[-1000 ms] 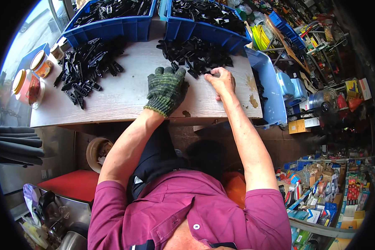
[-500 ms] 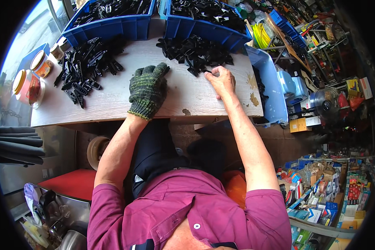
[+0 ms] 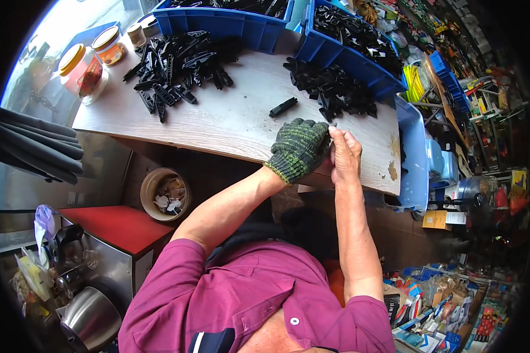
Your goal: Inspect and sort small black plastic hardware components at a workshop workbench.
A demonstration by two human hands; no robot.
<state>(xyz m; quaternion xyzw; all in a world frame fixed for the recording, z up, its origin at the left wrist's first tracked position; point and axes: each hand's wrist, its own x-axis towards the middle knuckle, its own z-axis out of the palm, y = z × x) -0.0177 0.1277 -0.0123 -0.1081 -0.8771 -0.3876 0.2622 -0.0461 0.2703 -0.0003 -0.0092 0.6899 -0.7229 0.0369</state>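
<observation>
My left hand (image 3: 301, 148), in a green and black knitted glove, is curled closed near the table's front edge. Beside it, touching or almost touching, my bare right hand (image 3: 346, 154) has its thumb and fingers drawn together. What the two hands hold between them is hidden. Just beyond the glove a single long black plastic piece (image 3: 284, 107) lies alone on the table. A loose heap of black plastic parts (image 3: 333, 88) sits beyond my right hand. Another heap of long black pieces (image 3: 179, 67) spreads over the table's left part.
Two blue bins (image 3: 224, 25) of black parts stand along the table's far side. Lidded jars (image 3: 83, 73) are at the left end. A pale blue tub (image 3: 414, 156) adjoins the right edge. Below the table is a waste bucket (image 3: 165, 194); crowded shelves fill the right.
My hands have come together near the front edge, the left moving right and the right drawing back from the heap. A single black piece now lies alone on the table. The view has shifted.
</observation>
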